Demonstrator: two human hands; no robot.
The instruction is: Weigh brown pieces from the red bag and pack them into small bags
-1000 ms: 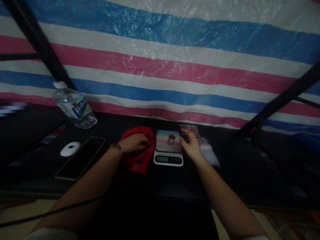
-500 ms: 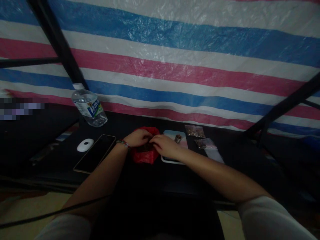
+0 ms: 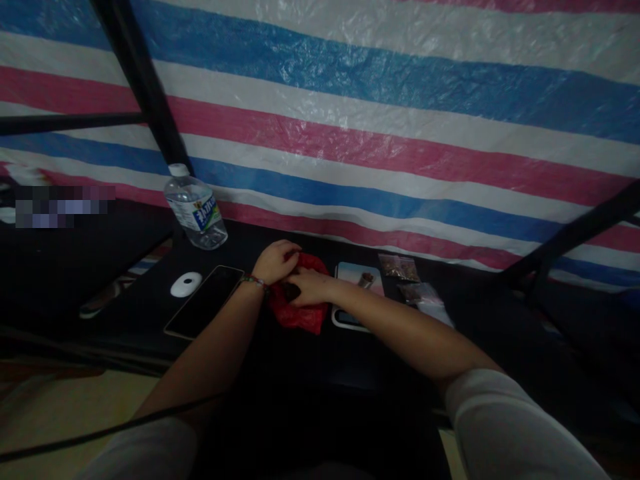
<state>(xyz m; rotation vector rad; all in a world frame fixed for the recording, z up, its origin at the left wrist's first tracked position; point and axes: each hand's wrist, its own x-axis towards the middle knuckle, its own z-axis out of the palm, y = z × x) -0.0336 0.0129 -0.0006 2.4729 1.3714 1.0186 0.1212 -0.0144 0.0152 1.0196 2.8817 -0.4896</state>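
Note:
A red plastic bag [image 3: 300, 313] lies on the dark table [image 3: 500, 333]. My left hand [image 3: 277, 260] grips its upper edge with curled fingers. My right hand [image 3: 309, 288] reaches across into the bag's opening, its fingertips hidden in the dark inside. Just right of the bag sits a small kitchen scale [image 3: 357, 280] with a little metal cup [image 3: 366, 280] on its plate; my right forearm covers the scale's front.
A water bottle [image 3: 196, 208] stands at the back left. A white oval object [image 3: 185, 285] and a dark phone [image 3: 205, 301] lie left of the bag. Small clear sachets [image 3: 406, 277] lie right of the scale. A striped tarp hangs behind, with black metal bars at both sides.
My right hand left the scale's right side and crossed over to the red bag, where it now reaches inside. The left hand stayed on the bag. The view shifted left.

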